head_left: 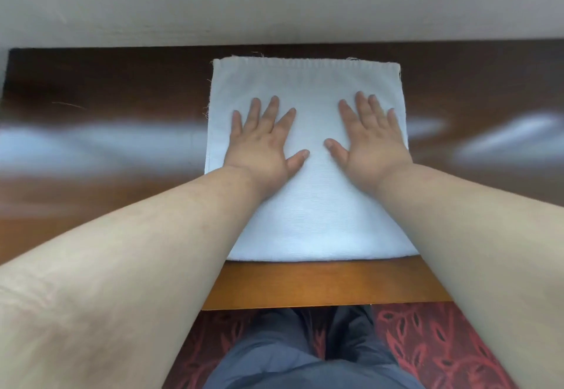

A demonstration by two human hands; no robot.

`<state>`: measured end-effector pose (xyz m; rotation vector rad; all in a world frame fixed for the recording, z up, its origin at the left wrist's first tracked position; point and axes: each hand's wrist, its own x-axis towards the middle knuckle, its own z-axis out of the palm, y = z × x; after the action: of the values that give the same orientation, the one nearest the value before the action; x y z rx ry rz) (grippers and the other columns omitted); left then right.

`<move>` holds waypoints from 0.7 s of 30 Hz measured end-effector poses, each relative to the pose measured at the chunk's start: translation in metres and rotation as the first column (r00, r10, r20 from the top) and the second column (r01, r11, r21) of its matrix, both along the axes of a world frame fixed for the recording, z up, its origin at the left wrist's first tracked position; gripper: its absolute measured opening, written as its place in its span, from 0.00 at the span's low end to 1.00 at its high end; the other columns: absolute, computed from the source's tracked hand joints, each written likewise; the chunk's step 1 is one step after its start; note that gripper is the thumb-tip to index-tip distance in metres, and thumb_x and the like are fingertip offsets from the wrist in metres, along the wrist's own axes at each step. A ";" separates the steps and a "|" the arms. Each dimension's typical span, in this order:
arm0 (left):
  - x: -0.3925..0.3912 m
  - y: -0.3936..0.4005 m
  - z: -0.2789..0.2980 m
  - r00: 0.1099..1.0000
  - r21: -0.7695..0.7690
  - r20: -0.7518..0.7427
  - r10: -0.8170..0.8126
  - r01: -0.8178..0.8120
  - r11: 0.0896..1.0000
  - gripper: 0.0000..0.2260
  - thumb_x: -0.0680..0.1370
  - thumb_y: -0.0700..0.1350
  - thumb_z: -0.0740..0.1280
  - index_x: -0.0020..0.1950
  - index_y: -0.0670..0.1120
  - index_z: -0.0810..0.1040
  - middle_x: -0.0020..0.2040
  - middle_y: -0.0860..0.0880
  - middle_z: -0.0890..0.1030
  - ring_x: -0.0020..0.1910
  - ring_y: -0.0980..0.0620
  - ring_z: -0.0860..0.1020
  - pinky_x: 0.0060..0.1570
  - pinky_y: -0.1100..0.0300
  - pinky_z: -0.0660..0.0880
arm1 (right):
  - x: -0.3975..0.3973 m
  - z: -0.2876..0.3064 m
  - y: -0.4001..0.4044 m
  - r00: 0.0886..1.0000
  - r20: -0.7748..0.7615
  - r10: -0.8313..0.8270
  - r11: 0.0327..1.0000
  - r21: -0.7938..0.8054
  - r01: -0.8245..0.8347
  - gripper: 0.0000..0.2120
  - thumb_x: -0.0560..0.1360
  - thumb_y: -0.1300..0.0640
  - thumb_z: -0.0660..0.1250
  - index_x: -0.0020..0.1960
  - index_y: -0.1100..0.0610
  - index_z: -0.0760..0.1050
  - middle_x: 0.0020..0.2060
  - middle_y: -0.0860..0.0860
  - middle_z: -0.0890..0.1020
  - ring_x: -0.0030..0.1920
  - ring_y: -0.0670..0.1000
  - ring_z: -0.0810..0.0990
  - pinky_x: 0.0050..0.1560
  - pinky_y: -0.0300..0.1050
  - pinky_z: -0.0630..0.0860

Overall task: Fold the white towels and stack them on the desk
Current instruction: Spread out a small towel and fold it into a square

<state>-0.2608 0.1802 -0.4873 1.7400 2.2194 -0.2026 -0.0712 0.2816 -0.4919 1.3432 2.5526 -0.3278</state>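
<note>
A white towel (308, 211) lies flat and squared on the dark wooden desk (106, 89), its near edge close to the desk's front edge and its far edge near the wall. My left hand (262, 141) presses flat on the towel's left half with fingers spread and straight. My right hand (366, 141) presses flat on the right half the same way. Both palms face down; nothing is gripped. Whether the towel is one folded piece or a stack of layers cannot be made out.
A pale wall (274, 1) runs along the desk's back edge. The glossy desk top stretches left and right of the towel with bright reflections. Below the front edge are my dark trousers (293, 358) and a red patterned carpet (433, 343).
</note>
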 end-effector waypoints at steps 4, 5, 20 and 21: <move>0.002 -0.004 0.004 1.000 0.016 0.021 0.001 -0.002 1.000 0.35 0.77 0.68 0.46 0.80 0.54 0.44 0.81 0.48 0.41 0.78 0.44 0.37 0.74 0.40 0.38 | 0.001 0.000 -0.002 1.000 0.001 -0.018 1.000 -0.012 0.018 0.38 0.77 0.31 0.44 0.81 0.49 0.40 0.80 0.52 0.40 0.79 0.53 0.37 0.77 0.58 0.38; 0.005 -0.008 0.006 0.999 0.041 0.049 -0.002 0.000 0.999 0.34 0.78 0.67 0.47 0.80 0.54 0.44 0.81 0.48 0.42 0.78 0.44 0.38 0.75 0.41 0.38 | 0.000 0.003 -0.007 0.999 -0.030 -0.026 1.000 -0.018 0.025 0.38 0.78 0.33 0.45 0.81 0.50 0.41 0.80 0.52 0.41 0.79 0.53 0.37 0.77 0.58 0.38; 0.032 -0.124 0.002 0.981 0.026 0.068 -0.180 0.178 0.984 0.30 0.79 0.63 0.41 0.80 0.55 0.43 0.81 0.48 0.42 0.78 0.48 0.37 0.74 0.47 0.33 | 0.086 0.003 -0.121 0.986 0.084 0.146 0.989 -0.036 -0.144 0.38 0.76 0.31 0.37 0.77 0.51 0.32 0.76 0.50 0.34 0.76 0.48 0.29 0.77 0.56 0.35; 0.030 -0.131 0.001 0.978 0.027 0.069 -0.197 0.195 0.980 0.30 0.79 0.63 0.41 0.79 0.56 0.41 0.81 0.49 0.41 0.78 0.48 0.36 0.74 0.47 0.33 | 0.091 0.002 -0.122 0.986 0.071 0.151 0.988 -0.028 -0.149 0.38 0.77 0.30 0.37 0.78 0.52 0.34 0.77 0.50 0.36 0.77 0.49 0.31 0.77 0.57 0.37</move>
<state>-0.2310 0.0495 -0.4862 1.9462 2.0068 -0.1600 0.0195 0.1591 -0.4899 1.1253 2.5624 -0.2730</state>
